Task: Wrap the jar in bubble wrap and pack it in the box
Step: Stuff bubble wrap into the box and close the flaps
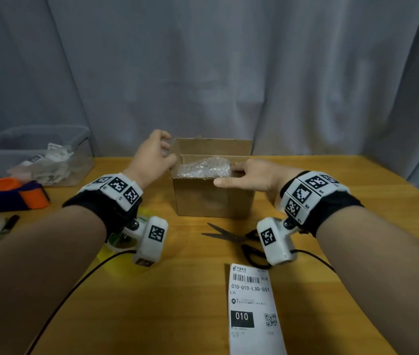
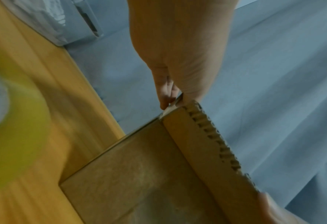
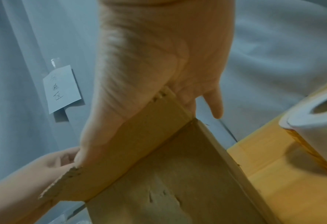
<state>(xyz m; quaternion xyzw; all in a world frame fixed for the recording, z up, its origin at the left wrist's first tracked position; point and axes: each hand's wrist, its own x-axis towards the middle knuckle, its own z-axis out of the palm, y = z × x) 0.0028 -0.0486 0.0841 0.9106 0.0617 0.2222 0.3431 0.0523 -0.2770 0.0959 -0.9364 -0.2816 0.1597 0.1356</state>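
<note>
- 2 hands are at the cardboard box [image 1: 213, 198], which stands on the wooden table [image 1: 331, 252] with its top open.
- We judge the wrapping done: a bubble-wrapped bundle [image 1: 204, 167] lies inside the box, just under the rim (the jar itself cannot be made out through the plastic).
- Our left hand [image 1: 152, 156] is at the box's far left corner, with its fingers [image 2: 165, 97] curled and pinching the edge of the left flap [image 2: 171, 106].
- Our right hand [image 1: 250, 174] lies across the right side of the opening, thumb stretched straight along the near edge; in the right wrist view the palm presses flat on a flap [image 3: 139, 144]. Whether the far fingers hook anything is hidden.
- What we think is left: fold the flaps shut, and probably seal and label. A roll of tape [image 1: 126, 249] sits under the left wrist, scissors [image 1: 239, 239] and a shipping label [image 1: 251, 308] lie in front of the box.
- Hard to read: both wrist views are blurred and show only cardboard and cloth, never the bundle. The box's inside floor is out of sight.
- Off to the left, a clear bin [image 1: 34, 155] of papers and an orange-and-purple band [image 1: 13, 193] sit well apart.
</note>
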